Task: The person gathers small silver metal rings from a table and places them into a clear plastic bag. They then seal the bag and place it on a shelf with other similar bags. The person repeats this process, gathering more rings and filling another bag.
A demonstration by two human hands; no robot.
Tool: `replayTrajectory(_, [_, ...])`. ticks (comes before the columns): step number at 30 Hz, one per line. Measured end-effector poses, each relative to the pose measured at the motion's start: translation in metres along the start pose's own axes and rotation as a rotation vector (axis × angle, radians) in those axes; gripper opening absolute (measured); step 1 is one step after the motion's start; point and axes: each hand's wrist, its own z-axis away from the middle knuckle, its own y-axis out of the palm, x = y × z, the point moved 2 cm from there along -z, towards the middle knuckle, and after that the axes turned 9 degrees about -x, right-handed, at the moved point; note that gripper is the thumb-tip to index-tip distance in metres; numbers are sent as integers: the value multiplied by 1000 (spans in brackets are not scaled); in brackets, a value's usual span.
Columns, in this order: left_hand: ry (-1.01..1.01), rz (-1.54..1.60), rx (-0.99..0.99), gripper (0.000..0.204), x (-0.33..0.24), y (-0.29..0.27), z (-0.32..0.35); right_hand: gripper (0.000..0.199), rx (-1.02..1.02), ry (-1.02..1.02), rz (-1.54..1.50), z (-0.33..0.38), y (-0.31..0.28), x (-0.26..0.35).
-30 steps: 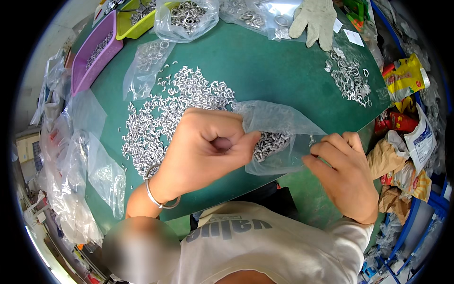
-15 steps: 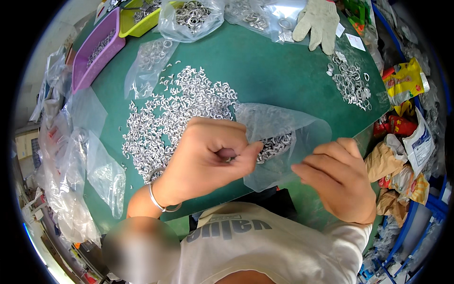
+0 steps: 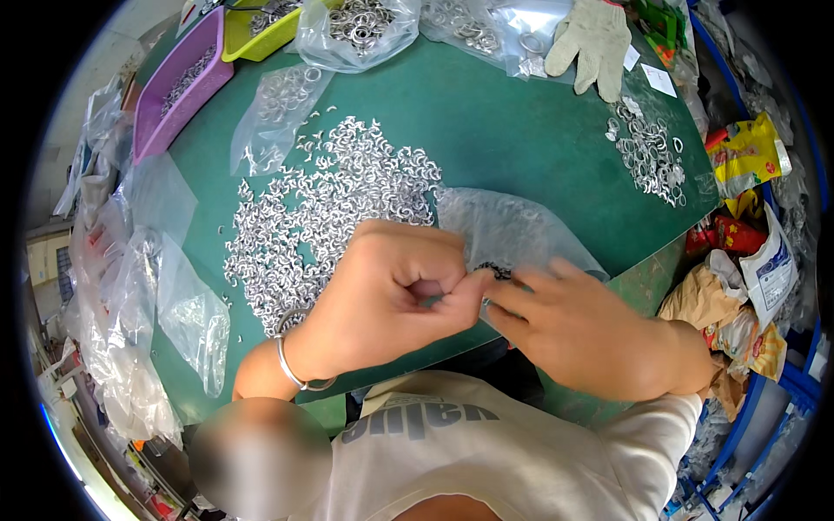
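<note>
My left hand (image 3: pixel 395 295) is curled, thumb against the bent fingers, and whatever it may pinch is hidden. Close to its thumb tip are the fingers of my right hand (image 3: pixel 578 326), blurred by motion. Under and beyond both hands lies a clear plastic bag (image 3: pixel 504 221); dark silvery small metal pieces (image 3: pixel 495 270) show in it between the hands. A broad spread of small curved metal pieces (image 3: pixel 295 230) covers the green table (image 3: pixel 486 122) left of and beyond my left hand.
Purple (image 3: pixel 178 91) and yellow (image 3: pixel 261 39) bins of metal parts stand far left, beside a bag of rings (image 3: pixel 356 30). A glove (image 3: pixel 591 43) lies far right, near loose rings (image 3: pixel 647 152). Plastic bags (image 3: pixel 187 313) hang over the left edge. Packages (image 3: pixel 747 156) crowd the right side.
My right hand has moved left, from the bag's right side to my left thumb, and now covers part of the bag. My left hand has barely shifted and stays curled.
</note>
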Motion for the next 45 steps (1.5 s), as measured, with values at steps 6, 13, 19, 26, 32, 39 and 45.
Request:
replayTrajectory(6, [-60, -30, 10, 32, 1, -3, 5, 20, -102, 86, 152, 7, 2, 4])
replayTrajectory(13, [-50, -38, 5, 33, 4, -5, 6, 38, 17, 199, 63, 1, -12, 4])
replayTrajectory(19, [-28, -19, -56, 35, 3, -1, -2, 28, -92, 116, -257, 5, -21, 0])
replayTrajectory(26, [10, -16, -230, 33, 8, 21, -48, 14, -473, 538, -272, 9, -13, -54])
replayTrajectory(32, [-100, 12, -329, 34, 26, 9, -47, 5, -718, 494, -233, 22, -8, -63])
replayTrajectory(39, [-82, -134, -341, 16, 67, 34, 10, 5, -707, 502, -315, 24, -14, -64])
replayTrajectory(45, [-286, 7, -325, 41, 71, 67, 44, 14, -608, 481, -429, 35, -14, -77])
